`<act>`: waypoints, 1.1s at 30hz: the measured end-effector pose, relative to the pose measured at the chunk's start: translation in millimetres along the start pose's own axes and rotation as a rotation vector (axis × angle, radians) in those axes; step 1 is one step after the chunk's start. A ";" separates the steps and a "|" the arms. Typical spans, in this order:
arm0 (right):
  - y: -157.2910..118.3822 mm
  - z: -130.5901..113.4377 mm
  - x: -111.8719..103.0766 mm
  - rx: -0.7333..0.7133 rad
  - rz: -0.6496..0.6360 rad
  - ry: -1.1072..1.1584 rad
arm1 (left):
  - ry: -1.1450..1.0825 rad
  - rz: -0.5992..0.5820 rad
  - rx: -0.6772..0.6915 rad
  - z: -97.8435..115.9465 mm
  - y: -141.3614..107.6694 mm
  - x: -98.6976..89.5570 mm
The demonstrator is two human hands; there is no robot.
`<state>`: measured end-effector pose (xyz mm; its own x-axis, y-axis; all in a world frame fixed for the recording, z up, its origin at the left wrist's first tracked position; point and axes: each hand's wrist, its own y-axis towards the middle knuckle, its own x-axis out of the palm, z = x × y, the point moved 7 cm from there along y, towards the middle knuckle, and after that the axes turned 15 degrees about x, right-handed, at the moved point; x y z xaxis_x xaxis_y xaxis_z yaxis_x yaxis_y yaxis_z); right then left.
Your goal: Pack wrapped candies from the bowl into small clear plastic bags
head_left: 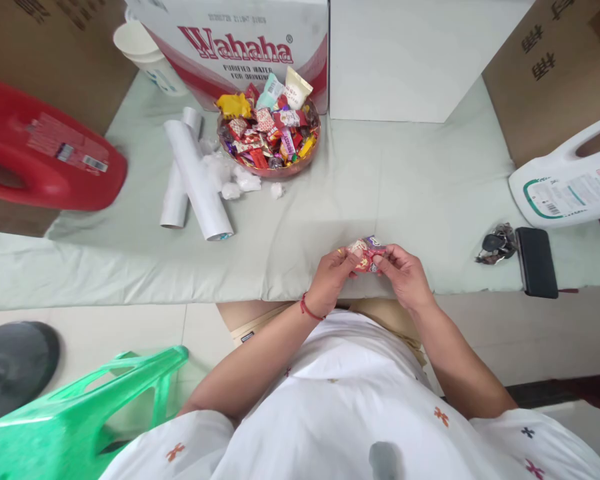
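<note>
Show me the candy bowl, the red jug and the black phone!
Candy bowl [285,171], head view: front wall.
Red jug [55,142], head view: its label.
Black phone [537,260], head view: middle of the top.

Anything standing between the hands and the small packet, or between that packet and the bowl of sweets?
No: the left hand and right hand already hold the packet. Only bare cloth visibly separates it from the bowl; a crumpled white piece lies off the direct line.

The bowl [280,171] stands on the table [410,187] before the box [230,40]; two rolls [197,180] lie crossed left of it. At the right, the phone [537,262] lies before the bottle [570,183].
</note>
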<state>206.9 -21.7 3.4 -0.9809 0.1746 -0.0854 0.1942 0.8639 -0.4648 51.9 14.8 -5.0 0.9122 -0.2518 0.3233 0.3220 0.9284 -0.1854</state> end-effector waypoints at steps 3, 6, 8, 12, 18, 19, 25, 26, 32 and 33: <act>-5.5 -4.2 2.8 0.002 -0.074 -0.047 | 0.024 -0.093 -0.025 2.7 -1.9 4.5; -14.3 -3.5 6.8 0.035 -0.100 -0.030 | -0.034 -0.099 -0.021 3.3 -3.4 6.6; -22.5 1.1 6.5 0.081 -0.104 0.002 | -0.039 -0.154 -0.040 1.9 -8.6 10.0; -36.7 2.7 -10.9 0.129 -0.226 -0.201 | 0.131 -0.306 -0.092 -0.4 -25.4 4.5; 20.2 -72.1 -135.5 0.053 0.161 -0.761 | 0.196 -0.145 -0.082 1.4 -36.3 -39.6; 37.8 -95.7 -158.1 0.047 0.284 -0.875 | 0.180 -0.136 -0.089 0.9 -37.6 -43.3; 99.6 -219.0 -244.5 0.053 0.952 -0.670 | 0.192 -0.117 -0.097 1.8 -44.0 -50.4; 102.3 -223.1 -242.2 0.025 0.943 -0.629 | 0.204 -0.116 -0.097 1.8 -45.1 -51.1; 68.1 -141.8 -171.5 -0.181 0.732 -0.757 | 0.413 -0.024 0.027 23.8 -42.4 -84.9; 55.5 -119.7 -157.1 -0.220 0.704 -0.788 | 0.507 0.023 0.086 35.1 -38.6 -97.1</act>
<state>372.7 55.4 96.5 -0.3619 0.3798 -0.8513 0.6367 0.7677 0.0718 -58.0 13.0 3.4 0.9339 -0.3123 -0.1743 0.2981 0.9489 -0.1032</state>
